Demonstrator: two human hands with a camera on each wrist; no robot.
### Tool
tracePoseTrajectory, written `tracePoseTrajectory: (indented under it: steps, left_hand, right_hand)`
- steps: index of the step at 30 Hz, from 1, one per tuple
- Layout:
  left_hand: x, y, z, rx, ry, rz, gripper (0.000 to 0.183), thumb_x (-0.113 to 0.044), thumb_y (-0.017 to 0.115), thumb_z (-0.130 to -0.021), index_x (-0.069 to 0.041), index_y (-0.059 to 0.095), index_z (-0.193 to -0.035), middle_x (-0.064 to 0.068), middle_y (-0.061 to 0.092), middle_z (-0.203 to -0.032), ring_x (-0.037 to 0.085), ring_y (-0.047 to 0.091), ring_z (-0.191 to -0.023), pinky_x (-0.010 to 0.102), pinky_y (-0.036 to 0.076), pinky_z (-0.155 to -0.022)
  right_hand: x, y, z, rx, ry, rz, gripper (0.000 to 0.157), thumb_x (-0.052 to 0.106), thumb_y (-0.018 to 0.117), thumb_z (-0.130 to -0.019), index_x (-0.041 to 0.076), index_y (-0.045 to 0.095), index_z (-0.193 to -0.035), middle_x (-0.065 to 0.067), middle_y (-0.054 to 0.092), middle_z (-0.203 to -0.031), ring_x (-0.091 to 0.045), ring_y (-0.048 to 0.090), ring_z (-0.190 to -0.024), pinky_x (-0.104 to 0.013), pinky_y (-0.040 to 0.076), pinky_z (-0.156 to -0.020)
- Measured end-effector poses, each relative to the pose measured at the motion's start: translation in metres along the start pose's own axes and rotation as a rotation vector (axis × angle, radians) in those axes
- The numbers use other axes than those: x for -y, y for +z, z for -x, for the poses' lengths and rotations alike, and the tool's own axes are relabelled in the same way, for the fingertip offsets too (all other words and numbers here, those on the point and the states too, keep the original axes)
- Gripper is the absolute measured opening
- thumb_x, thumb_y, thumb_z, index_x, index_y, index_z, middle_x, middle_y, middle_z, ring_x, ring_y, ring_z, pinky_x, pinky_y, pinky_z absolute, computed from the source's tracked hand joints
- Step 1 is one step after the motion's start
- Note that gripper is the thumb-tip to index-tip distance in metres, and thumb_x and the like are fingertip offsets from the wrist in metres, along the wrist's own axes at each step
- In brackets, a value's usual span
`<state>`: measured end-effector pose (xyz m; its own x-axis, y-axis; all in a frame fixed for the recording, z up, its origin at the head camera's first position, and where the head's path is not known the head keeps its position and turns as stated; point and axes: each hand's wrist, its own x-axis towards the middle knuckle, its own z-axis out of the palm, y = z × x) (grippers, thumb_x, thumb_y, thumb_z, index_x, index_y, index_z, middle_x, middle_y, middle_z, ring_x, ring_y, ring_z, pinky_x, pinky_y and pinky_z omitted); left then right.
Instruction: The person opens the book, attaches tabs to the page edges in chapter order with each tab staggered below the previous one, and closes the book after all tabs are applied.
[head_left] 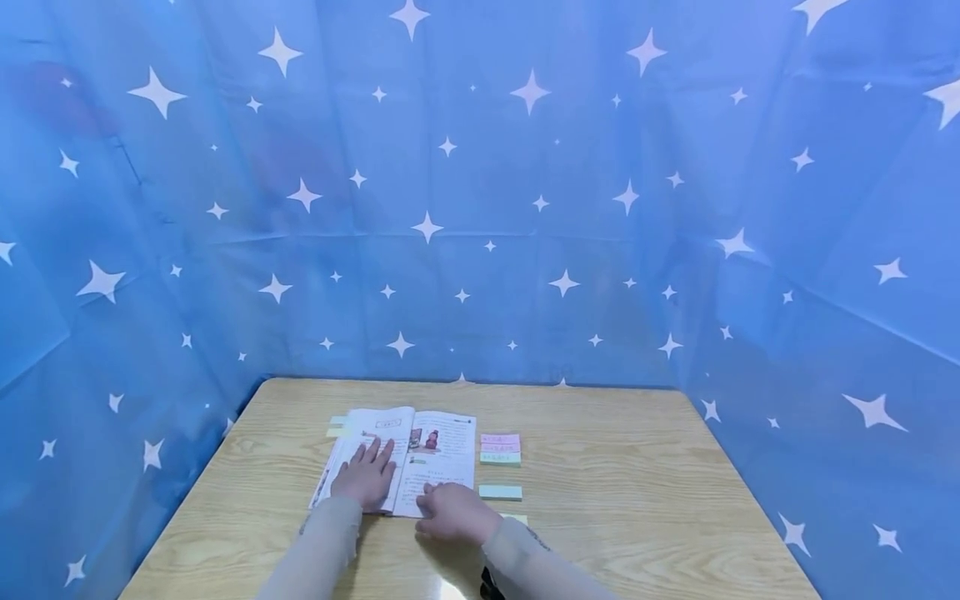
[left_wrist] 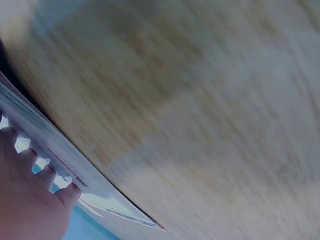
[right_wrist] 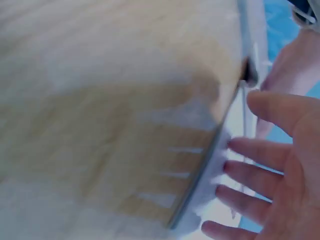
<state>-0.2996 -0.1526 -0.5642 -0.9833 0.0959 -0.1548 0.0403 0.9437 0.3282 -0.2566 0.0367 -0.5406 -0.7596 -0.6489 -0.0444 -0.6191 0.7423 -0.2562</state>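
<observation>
The opened book (head_left: pixel 412 471) lay directly under the left grip (head_left: pixel 366 479) and ahead and to the left of the right grip (head_left: pixel 455 512), which stood at the near outer corner of the right-hand page. That corner was the relation that mattered: of the two hands, the right was much the nearer to it, while the left pressed on the opposite page. The gutter, the long axis of the spread, started between the two grips and ran away from them, leaning slightly to the right at its far end. The left grip was spread flat, fingers apart, clasping nothing. The right grip was loose and unclenched, its fingers extended over the page's near edge with the thumb apart; whether the fingertips touched the paper could not be told. The book looked soft-covered and thin, its white pages bearing print, with a boxed heading beyond the left grip's fingertips and a reddish coloured picture (head_left: pixel 431 441) beyond the right grip. Past the left grip, a pale green tab (head_left: pixel 339 421) and a yellow tab (head_left: pixel 334 432) showed at the book's left edge. Beyond the right grip and a little to its right, pink notes (head_left: pixel 500 443) and pale green strips (head_left: pixel 500 492) lay on the bench (head_left: pixel 615 483).
</observation>
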Motion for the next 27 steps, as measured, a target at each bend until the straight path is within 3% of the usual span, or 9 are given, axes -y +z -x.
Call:
tracePoseTrajectory:
  steps: [2, 4, 7, 10, 13, 18, 22, 27]
  left_hand:
    - [0.002, 0.003, -0.001, -0.015, 0.01, -0.014, 0.049, -0.039, 0.028, -0.094, -0.019, 0.027, -0.139, 0.009, 0.021, -0.144, 0.038, 0.013, -0.129, 0.06, 0.013, -0.099]
    - [0.004, 0.007, -0.002, -0.031, 0.019, -0.018, 0.049, -0.04, 0.029, -0.094, -0.02, 0.029, -0.138, 0.009, 0.023, -0.143, 0.038, 0.015, -0.129, 0.06, 0.015, -0.098]
    - [0.008, 0.015, -0.003, -0.05, 0.021, -0.047, 0.049, -0.043, 0.03, -0.093, -0.023, 0.032, -0.137, 0.007, 0.026, -0.142, 0.036, 0.016, -0.129, 0.06, 0.016, -0.098]
    - [0.01, 0.017, -0.005, -0.07, 0.025, -0.04, 0.049, -0.044, 0.031, -0.092, -0.025, 0.034, -0.136, 0.008, 0.026, -0.142, 0.036, 0.014, -0.13, 0.061, 0.014, -0.098]
    - [0.011, 0.016, -0.006, -0.088, 0.033, -0.022, 0.048, -0.045, 0.032, -0.092, -0.026, 0.036, -0.135, 0.011, 0.024, -0.143, 0.038, 0.013, -0.129, 0.062, 0.014, -0.097]
    - [0.009, 0.005, -0.001, -0.09, 0.049, -0.054, 0.042, -0.038, 0.036, -0.093, -0.027, 0.041, -0.132, 0.012, 0.028, -0.14, 0.041, 0.022, -0.126, 0.061, 0.024, -0.093]
    - [0.001, -0.01, 0.003, -0.098, 0.054, -0.098, 0.038, -0.02, 0.038, -0.092, -0.027, 0.046, -0.129, 0.011, 0.037, -0.136, 0.04, 0.032, -0.121, 0.06, 0.034, -0.086]
    - [-0.004, -0.011, 0.001, -0.096, 0.042, -0.099, 0.045, -0.008, 0.04, -0.087, -0.024, 0.046, -0.129, 0.016, 0.038, -0.134, 0.043, 0.032, -0.12, 0.059, 0.038, -0.083]
  right_hand:
    - [0.0, 0.002, -0.007, -0.014, 0.034, -0.03, 0.033, 0.041, 0.058, -0.079, 0.014, 0.064, -0.098, 0.0, 0.064, -0.097, -0.015, 0.059, -0.085, -0.032, 0.047, -0.075]
    - [0.0, 0.005, -0.014, 0.001, 0.062, -0.091, 0.041, 0.043, 0.057, -0.079, 0.012, 0.061, -0.105, -0.001, 0.061, -0.104, -0.016, 0.057, -0.094, -0.041, 0.045, -0.082]
    - [-0.003, 0.011, -0.02, 0.032, 0.079, -0.16, 0.063, 0.047, 0.056, -0.079, 0.011, 0.045, -0.129, -0.005, 0.04, -0.135, -0.02, 0.036, -0.122, -0.057, 0.028, -0.094]
    - [-0.006, 0.016, -0.028, 0.037, 0.07, -0.191, 0.07, 0.049, 0.053, -0.081, 0.011, 0.033, -0.136, -0.004, 0.026, -0.142, -0.021, 0.026, -0.128, -0.06, 0.022, -0.096]
    - [-0.006, 0.018, -0.032, 0.01, 0.062, -0.176, 0.072, 0.048, 0.053, -0.081, 0.013, 0.029, -0.138, -0.001, 0.023, -0.144, -0.022, 0.023, -0.129, -0.063, 0.018, -0.095]
    - [0.0, 0.018, -0.034, -0.01, 0.059, -0.083, 0.071, 0.047, 0.056, -0.079, 0.015, 0.032, -0.137, 0.003, 0.027, -0.142, -0.022, 0.028, -0.127, -0.064, 0.026, -0.09]
    - [-0.002, 0.012, -0.039, -0.012, 0.067, -0.048, 0.065, 0.045, 0.057, -0.077, 0.015, 0.041, -0.132, 0.004, 0.036, -0.137, -0.02, 0.037, -0.122, -0.058, 0.037, -0.085]
    - [-0.004, 0.005, -0.043, 0.01, 0.07, -0.042, 0.058, 0.038, 0.056, -0.077, 0.017, 0.046, -0.129, 0.006, 0.041, -0.133, -0.018, 0.042, -0.118, -0.051, 0.042, -0.083]
